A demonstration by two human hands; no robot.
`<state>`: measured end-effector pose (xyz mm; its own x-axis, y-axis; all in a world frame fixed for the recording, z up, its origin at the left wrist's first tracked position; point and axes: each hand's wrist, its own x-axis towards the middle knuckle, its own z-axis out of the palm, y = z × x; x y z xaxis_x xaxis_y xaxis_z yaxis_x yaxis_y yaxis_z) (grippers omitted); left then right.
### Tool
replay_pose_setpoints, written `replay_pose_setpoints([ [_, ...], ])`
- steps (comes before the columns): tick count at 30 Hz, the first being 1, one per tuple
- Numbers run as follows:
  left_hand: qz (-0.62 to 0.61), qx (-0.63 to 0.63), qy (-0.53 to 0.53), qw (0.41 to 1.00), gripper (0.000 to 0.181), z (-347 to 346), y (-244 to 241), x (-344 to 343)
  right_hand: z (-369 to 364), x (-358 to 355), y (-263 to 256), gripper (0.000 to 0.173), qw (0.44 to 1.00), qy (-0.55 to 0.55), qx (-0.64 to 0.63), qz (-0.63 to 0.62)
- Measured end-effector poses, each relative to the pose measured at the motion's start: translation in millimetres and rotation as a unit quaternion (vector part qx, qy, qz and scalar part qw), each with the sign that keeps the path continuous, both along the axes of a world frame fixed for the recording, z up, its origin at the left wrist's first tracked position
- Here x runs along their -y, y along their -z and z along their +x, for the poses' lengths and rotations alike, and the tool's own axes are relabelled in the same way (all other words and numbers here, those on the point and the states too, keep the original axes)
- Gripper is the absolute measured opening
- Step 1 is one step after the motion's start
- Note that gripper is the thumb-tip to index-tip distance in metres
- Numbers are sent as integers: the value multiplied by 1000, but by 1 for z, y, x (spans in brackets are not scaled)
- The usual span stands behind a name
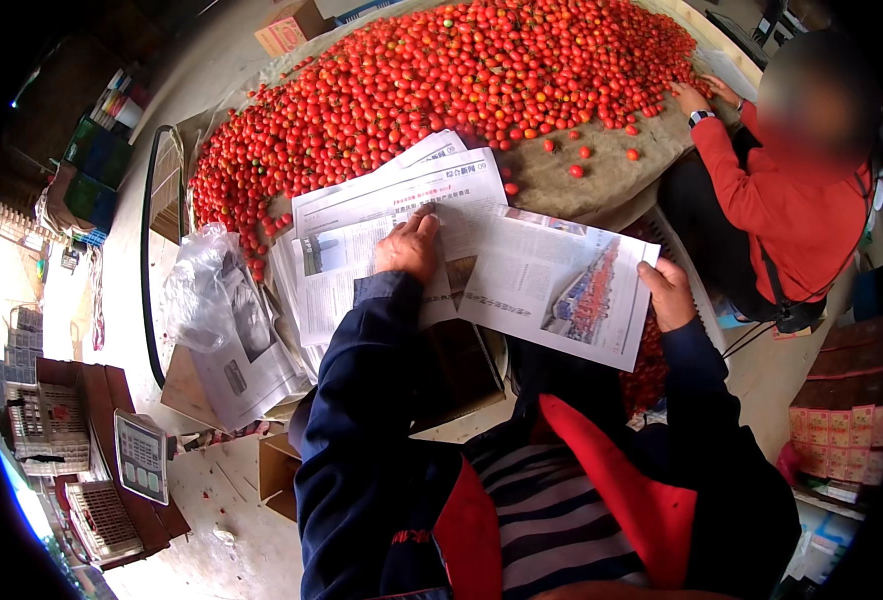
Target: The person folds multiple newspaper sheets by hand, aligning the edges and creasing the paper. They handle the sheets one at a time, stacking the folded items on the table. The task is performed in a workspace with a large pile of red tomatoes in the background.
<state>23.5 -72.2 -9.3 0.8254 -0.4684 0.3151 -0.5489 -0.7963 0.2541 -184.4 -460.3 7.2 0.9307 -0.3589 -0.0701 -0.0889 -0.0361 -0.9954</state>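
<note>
My right hand (670,292) grips the right edge of a newspaper sheet (539,277), thumb on top. The sheet bears a colour photo and print, and tilts down to the right. On a stack of newspapers (344,255) rests my left hand (409,244), its fingers bunched near the middle. Whether those fingers pinch a page cannot be told. Just beyond the papers spreads a large heap of small red tomatoes (441,82), several of them loose on a brown cloth (599,187). Below the papers a dark open box (456,375) is partly hidden by my sleeve.
At left lie a clear plastic bag (205,289) and more newspaper (250,367) on a carton. A weighing scale's display panel (141,457) and plastic crates (100,517) stand lower left. A person in red (794,217) reaches into the tomatoes at right, beside a crate (685,262).
</note>
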Motion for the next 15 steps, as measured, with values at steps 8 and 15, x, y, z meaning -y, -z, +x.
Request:
replay_pose_setpoints([
  [8,-150,-62,9,987,22,7,-6,-17,-15,37,-123,21,993,-62,57,-86],
  [15,-428,-407,208,780,45,-43,-150,-40,72,-29,-248,27,782,-396,184,-444],
])
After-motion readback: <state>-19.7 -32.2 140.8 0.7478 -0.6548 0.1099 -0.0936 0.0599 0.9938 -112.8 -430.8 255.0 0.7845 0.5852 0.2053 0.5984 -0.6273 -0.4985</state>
